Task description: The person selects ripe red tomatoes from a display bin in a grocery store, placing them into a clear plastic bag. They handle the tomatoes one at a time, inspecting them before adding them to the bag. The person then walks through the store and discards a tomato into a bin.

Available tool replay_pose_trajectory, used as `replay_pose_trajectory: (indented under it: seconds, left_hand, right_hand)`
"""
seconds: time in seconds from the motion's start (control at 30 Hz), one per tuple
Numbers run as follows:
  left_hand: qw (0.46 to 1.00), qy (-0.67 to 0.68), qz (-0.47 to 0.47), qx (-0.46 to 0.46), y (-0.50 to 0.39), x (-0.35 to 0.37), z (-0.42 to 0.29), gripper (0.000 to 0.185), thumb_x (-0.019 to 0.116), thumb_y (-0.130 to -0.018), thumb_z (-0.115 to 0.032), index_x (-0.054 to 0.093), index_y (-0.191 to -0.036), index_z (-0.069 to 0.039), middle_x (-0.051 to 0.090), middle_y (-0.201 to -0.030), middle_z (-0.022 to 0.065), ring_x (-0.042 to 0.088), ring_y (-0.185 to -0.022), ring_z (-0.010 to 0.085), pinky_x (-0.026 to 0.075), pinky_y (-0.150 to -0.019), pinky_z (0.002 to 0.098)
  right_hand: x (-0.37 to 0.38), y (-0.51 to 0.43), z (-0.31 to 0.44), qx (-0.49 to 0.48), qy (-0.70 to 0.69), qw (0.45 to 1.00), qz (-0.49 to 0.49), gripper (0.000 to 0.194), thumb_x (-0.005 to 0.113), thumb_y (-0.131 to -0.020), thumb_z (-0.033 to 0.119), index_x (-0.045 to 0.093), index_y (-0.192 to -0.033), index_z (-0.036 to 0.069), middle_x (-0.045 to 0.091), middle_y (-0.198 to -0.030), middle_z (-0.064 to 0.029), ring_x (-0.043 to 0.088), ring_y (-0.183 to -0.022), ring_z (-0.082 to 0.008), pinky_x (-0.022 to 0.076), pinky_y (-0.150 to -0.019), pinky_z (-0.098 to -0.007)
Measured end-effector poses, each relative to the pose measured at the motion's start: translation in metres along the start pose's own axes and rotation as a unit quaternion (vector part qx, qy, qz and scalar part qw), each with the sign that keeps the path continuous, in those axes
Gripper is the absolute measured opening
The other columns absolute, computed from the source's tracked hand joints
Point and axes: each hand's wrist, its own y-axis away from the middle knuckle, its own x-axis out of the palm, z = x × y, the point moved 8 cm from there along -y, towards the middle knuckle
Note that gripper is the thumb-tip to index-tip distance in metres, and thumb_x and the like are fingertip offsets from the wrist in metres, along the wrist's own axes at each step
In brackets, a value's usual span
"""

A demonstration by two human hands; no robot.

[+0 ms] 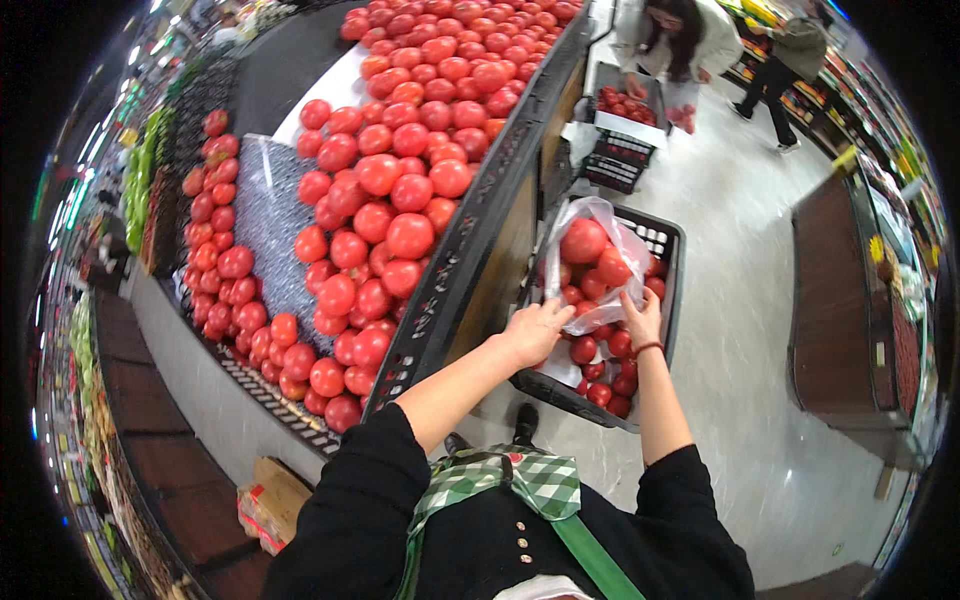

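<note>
My left hand (pixel 536 335) grips the near left edge of a thin clear plastic bag (pixel 591 324). On the bag's near right side, my right hand (pixel 643 324) pinches the plastic between thumb and fingers. Several large red tomatoes (pixel 583 240) sit inside the bag, its mouth spread around them. The bag rests in a black plastic crate (pixel 678 277) and partly covers the loose tomatoes (pixel 599 394) there. White paper or plastic (pixel 561 369) shows among those at the crate's near left. What lies beneath the bag is hidden.
A black-edged display stand (pixel 491 199) piled with tomatoes (pixel 411 193) rises along the left. Beyond my crate, a person (pixel 686 37) reaches into stacked crates (pixel 616 161). Another person (pixel 787 60) walks further off. A brown counter (pixel 836 300) stands right; a cardboard box (pixel 277 491) lies lower left.
</note>
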Motion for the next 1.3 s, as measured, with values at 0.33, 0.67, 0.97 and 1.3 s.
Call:
replay_pose_trajectory:
  seconds: [0.33,0.67,0.97,1.3]
  left_hand:
    - [0.999,0.043,-0.027,0.0,0.058,-0.068,-0.027,0.06,0.066,-0.078,-0.016,0.038,-0.13,-0.007,0.047,-0.118,0.016,0.056,-0.1,0.0353,0.05,-0.082,0.0446]
    - [0.973,0.078,-0.214,0.024,0.207,-0.146,0.008,0.055,0.066,-0.08,-0.019,0.042,-0.126,-0.002,0.051,-0.11,0.0155,0.058,-0.097,0.0331,0.051,-0.076,0.0421]
    - [0.954,0.156,-0.242,-0.087,0.413,-0.18,0.099,0.045,0.063,-0.083,-0.018,0.048,-0.124,-0.007,0.054,-0.116,0.0159,0.058,-0.102,0.0344,0.05,-0.085,0.0418]
    - [0.907,0.226,-0.303,-0.187,0.577,-0.202,0.192,0.036,0.061,-0.087,-0.012,0.053,-0.121,-0.005,0.056,-0.112,0.0129,0.061,-0.094,0.0255,0.052,-0.079,0.0365]
  right_hand:
    - [-0.01,0.004,0.016,0.007,-0.144,0.989,0.042,0.066,0.069,-0.086,0.021,0.031,-0.134,-0.004,0.047,-0.129,-0.0188,0.048,-0.116,-0.0261,0.0414,-0.098,-0.0371]
    - [-0.013,0.021,0.061,-0.031,-0.097,0.994,-0.033,0.074,0.07,-0.084,0.032,0.032,-0.137,-0.005,0.044,-0.132,-0.0224,0.047,-0.118,-0.0268,0.0402,-0.098,-0.037]
    - [0.164,0.226,0.303,-0.247,-0.227,0.935,0.117,0.047,0.056,-0.092,0.011,0.038,-0.133,-0.003,0.05,-0.129,-0.0148,0.048,-0.118,-0.0235,0.0389,-0.102,-0.036]
    - [0.468,0.413,0.386,-0.386,0.131,0.805,0.43,0.051,0.07,-0.078,0.021,0.052,-0.12,-0.001,0.054,-0.112,-0.0183,0.053,-0.106,-0.0293,0.0437,-0.093,-0.036]
